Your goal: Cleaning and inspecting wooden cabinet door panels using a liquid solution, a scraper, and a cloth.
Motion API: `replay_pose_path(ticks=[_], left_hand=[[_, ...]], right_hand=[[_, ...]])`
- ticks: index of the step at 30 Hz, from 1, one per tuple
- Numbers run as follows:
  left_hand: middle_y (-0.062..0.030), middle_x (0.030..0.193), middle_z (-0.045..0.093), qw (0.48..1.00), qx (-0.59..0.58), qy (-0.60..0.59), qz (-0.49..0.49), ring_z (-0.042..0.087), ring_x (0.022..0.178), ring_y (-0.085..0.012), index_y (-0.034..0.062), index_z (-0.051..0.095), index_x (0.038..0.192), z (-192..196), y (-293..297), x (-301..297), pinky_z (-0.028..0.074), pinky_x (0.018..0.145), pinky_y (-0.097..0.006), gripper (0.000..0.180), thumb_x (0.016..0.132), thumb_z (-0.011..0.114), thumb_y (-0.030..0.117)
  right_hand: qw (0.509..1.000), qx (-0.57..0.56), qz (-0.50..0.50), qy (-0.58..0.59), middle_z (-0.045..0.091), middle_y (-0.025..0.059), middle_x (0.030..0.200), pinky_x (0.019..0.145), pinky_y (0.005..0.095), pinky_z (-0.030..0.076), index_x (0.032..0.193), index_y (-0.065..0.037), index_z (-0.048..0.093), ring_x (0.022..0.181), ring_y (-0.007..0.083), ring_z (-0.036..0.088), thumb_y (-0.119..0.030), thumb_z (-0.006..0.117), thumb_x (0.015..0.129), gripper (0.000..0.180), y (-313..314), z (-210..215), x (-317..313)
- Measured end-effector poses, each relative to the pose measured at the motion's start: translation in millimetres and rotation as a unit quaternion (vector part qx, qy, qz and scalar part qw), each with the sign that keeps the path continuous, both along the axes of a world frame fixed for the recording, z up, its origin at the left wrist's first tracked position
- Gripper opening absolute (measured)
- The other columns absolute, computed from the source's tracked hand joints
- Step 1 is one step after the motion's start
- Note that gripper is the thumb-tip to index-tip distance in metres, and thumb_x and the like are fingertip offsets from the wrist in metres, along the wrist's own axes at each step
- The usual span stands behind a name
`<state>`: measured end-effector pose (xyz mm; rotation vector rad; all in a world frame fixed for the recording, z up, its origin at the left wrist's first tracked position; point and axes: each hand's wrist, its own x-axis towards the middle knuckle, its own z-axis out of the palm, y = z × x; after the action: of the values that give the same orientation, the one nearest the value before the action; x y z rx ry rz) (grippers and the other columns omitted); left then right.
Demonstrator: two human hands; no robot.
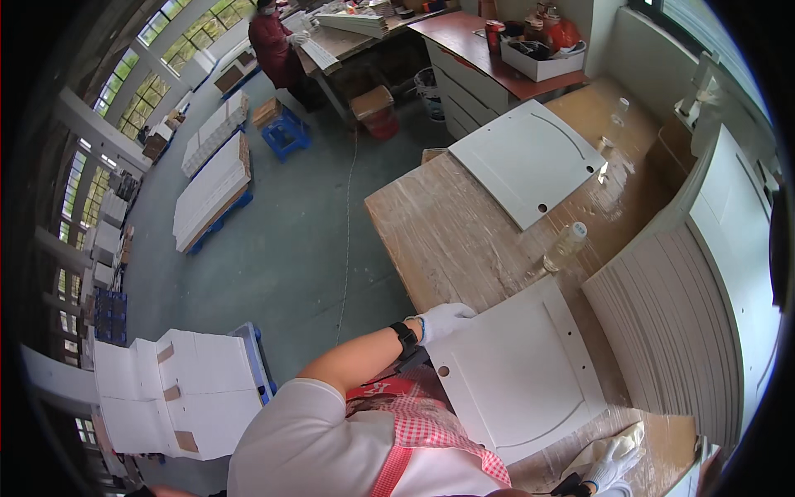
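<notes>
white boards (215, 377) lie at your far left, low down, beside the blue edge of a pallet (259, 356). a little further right, and farther off, stacked white panels (214, 195) rest on more blue supports, with a blue stool (286, 134) past them and a co-worker in a dark red coat (273, 50) standing at a distant workbench. next comes your left hand (445, 321), in a white glove, at the left upper corner of the white panel (522, 373) in front of you; you cannot tell from here whether its fingers are clamped on the edge or merely resting there. that panel lies flat on the plastic-covered surface (439, 240), with a round hole near its left edge and a curved groove toward the right. beyond it lies a second panel (526, 157), and between the two a clear bottle (566, 246) stands. your right hand (614, 465), also gloved, is on a cream cloth (590, 455) just beside the panel; whether its fingers are closed on the cloth, you cannot tell. a tall stack of panels (671, 340) rises at the far right.
</notes>
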<state>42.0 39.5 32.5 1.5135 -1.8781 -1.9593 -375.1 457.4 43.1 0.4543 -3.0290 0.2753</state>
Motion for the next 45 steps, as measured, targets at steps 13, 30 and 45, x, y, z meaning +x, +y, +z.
replay_pose_path(ticks=[13,30,45], left_hand=[[-0.0166,0.135,0.058,0.961,0.101,0.232,0.112,0.059,0.122,-0.0253,0.0037,0.046,0.145,72,-94,-78,0.05,0.104,-0.041,0.056,0.095,0.069,0.014],[-0.0084,0.121,0.061,0.947,-0.11,0.268,-0.142,0.061,0.11,-0.0211,0.0046,0.047,0.135,10,-161,-241,0.052,0.095,-0.035,0.076,0.072,0.088,0.011],[-0.0077,0.116,0.062,0.936,0.191,0.223,-0.195,0.063,0.106,-0.0201,0.007,0.049,0.134,60,-80,-124,0.054,0.091,-0.037,0.059,0.08,0.071,0.0]], right_hand=[[0.914,-0.331,-0.025,-0.231,0.07,0.0076,0.104,0.088,0.0297,0.05,0.112,0.0,0.068,0.094,0.0177,0.064,-0.003,0.056,0.088,0.027,-24,-28,39],[0.701,-0.66,-0.26,0.069,0.064,0.0074,0.118,0.091,0.0341,0.055,0.128,-0.004,0.058,0.103,0.0194,0.067,-0.019,0.054,0.101,0.031,-1,134,290],[0.934,-0.276,-0.226,-0.01,0.066,0.0184,0.124,0.1,0.0382,0.048,0.128,-0.007,0.065,0.111,0.0316,0.064,-0.022,0.072,0.088,0.043,30,14,203]])
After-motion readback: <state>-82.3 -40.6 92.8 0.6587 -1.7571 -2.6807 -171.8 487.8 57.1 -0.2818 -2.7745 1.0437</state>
